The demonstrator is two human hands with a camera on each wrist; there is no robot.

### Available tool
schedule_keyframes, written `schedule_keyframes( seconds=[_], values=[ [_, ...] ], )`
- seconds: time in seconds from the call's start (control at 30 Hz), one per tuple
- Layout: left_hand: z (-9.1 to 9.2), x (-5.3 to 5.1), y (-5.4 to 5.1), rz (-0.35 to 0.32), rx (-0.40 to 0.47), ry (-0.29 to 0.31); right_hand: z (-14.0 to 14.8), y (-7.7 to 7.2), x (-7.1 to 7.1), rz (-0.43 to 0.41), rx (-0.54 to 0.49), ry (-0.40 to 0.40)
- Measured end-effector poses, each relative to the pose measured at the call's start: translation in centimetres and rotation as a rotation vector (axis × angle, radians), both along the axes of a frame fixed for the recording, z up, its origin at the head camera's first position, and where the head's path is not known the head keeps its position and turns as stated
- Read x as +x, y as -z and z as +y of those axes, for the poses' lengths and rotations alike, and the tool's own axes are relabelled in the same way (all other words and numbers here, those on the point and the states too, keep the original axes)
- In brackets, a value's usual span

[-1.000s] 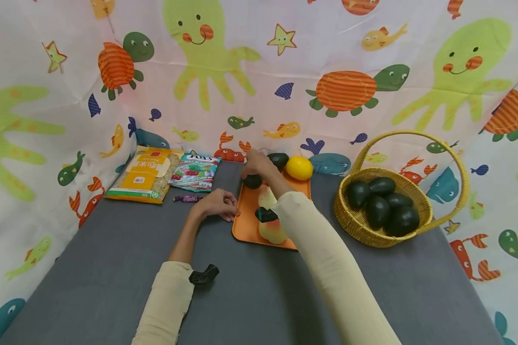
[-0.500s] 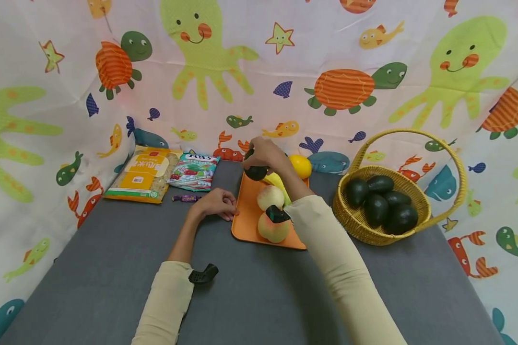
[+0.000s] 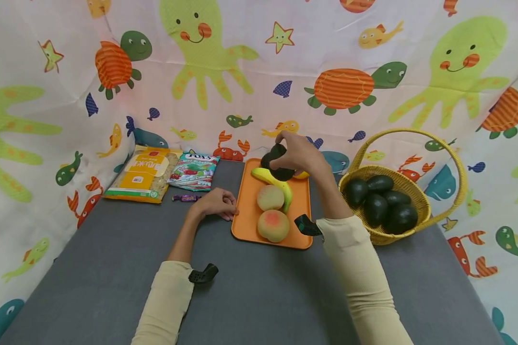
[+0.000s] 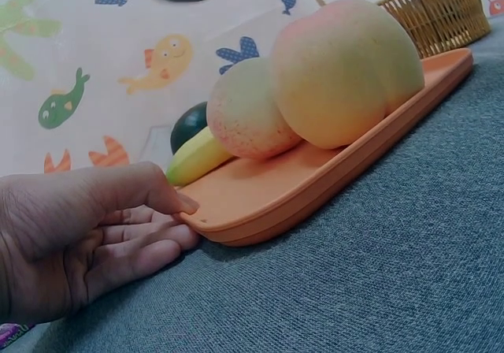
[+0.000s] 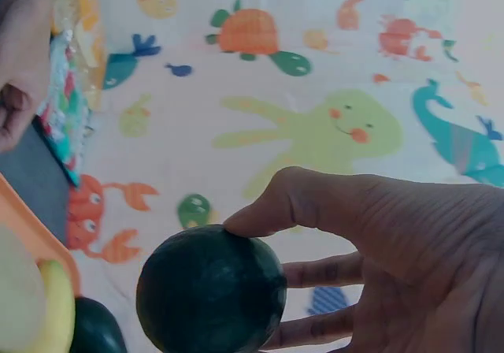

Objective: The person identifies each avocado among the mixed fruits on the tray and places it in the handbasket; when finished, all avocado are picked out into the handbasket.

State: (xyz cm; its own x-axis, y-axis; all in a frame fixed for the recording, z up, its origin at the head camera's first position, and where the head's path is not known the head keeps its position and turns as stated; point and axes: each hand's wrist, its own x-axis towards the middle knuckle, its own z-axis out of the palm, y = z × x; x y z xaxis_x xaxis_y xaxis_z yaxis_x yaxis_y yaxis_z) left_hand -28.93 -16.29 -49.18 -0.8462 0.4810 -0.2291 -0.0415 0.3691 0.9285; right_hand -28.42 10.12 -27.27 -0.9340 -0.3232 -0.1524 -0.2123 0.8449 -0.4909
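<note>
Above the far end of the orange tray [image 3: 245,225], my right hand [image 3: 304,155] holds a dark green avocado [image 3: 281,174] between thumb and fingers. The right wrist view shows this avocado [image 5: 211,290] lifted off the tray. My left hand [image 3: 216,203] grips the tray's left edge; in the left wrist view its thumb lies on the rim [image 4: 260,227]. Two peaches [image 3: 273,226] and a banana [image 3: 263,176] lie on the tray. Another avocado [image 4: 189,126] sits at its far end. A yellow fruit [image 3: 302,175] there is mostly hidden by the right hand.
A yellow wicker basket [image 3: 360,230] with a tall handle stands to the right, several avocados [image 3: 376,209] inside. At back left lie a yellow food bag [image 3: 140,175], a candy bag [image 3: 194,171] and a purple-wrapped candy [image 3: 186,198]. A printed curtain [image 3: 250,72] encloses the table.
My right hand has picked up the avocado from the tray's far left and carried it up and to the right. The peaches and banana are now uncovered. My left hand stays at the tray edge.
</note>
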Motion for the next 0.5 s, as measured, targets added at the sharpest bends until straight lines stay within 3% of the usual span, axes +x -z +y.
schedule_keyframes(
  seconds=[0.27, 0.5],
  values=[
    [0.1, -0.2, 0.0, -0.012, 0.001, 0.002, 5.7, -0.9, 2.0, 0.055, 0.039, 0.029],
    [0.3, 0.0, -0.2, -0.013, -0.013, -0.005, 11.6, 0.2, 2.9, -0.013, 0.086, 0.098]
  ],
)
